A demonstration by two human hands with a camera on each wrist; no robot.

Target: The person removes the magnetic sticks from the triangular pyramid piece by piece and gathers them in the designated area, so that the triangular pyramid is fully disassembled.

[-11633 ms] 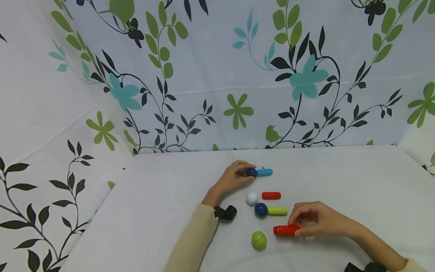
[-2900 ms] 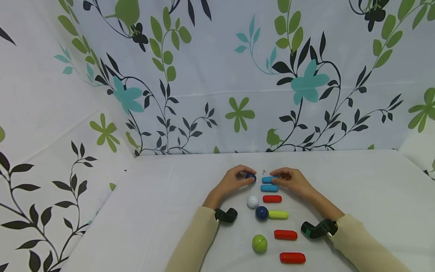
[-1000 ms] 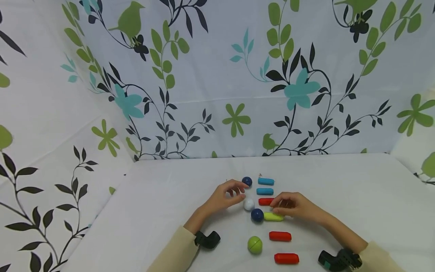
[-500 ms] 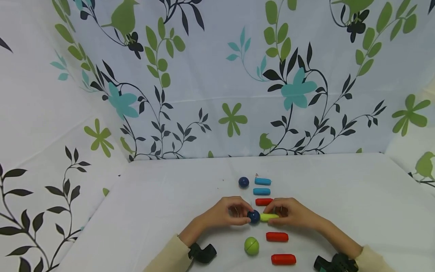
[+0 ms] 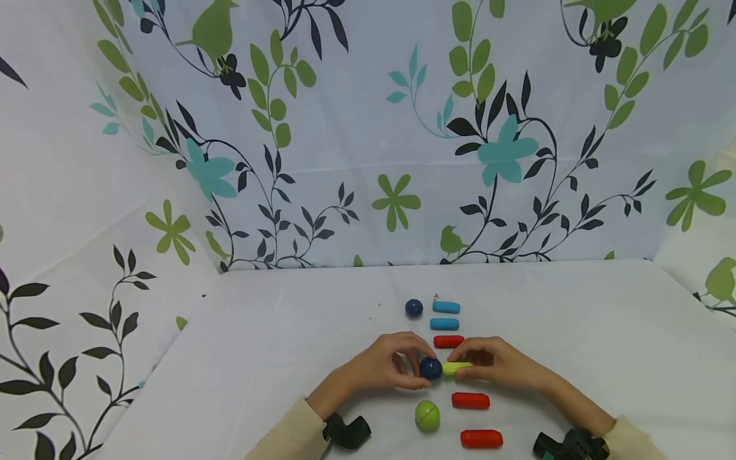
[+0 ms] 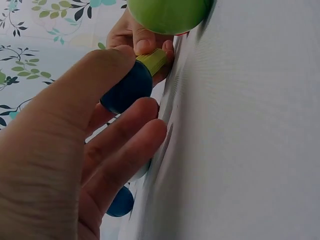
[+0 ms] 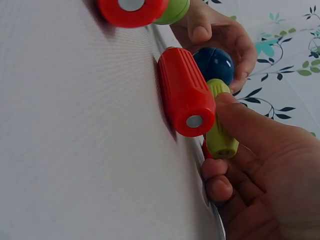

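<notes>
My left hand [image 5: 386, 364] holds a dark blue ball [image 5: 430, 368] between thumb and fingers. The thumb lies against the ball [image 6: 127, 90] in the left wrist view. Opposite it, my right hand [image 5: 508, 365] pinches a short yellow-green magnetic stick [image 5: 456, 368], ribbed along its sides. One end of the stick [image 7: 218, 120] meets the ball in the right wrist view. A white ball [image 6: 142, 171] is mostly hidden behind the left fingers and cannot be seen in the head view.
Beyond the hands lie a second dark blue ball [image 5: 414, 308], two light blue sticks [image 5: 446, 307] and a red stick [image 5: 448, 342]. Nearer are a green ball [image 5: 427, 416] and two more red sticks [image 5: 470, 400] on the white table [image 5: 276, 332]. Patterned cloth [image 5: 345, 128] hangs behind.
The far dark blue ball was released and now lies apart from the light blue sticks. Both hands came nearer, onto the other dark blue ball and the yellow-green stick; little differs since half a second ago.
</notes>
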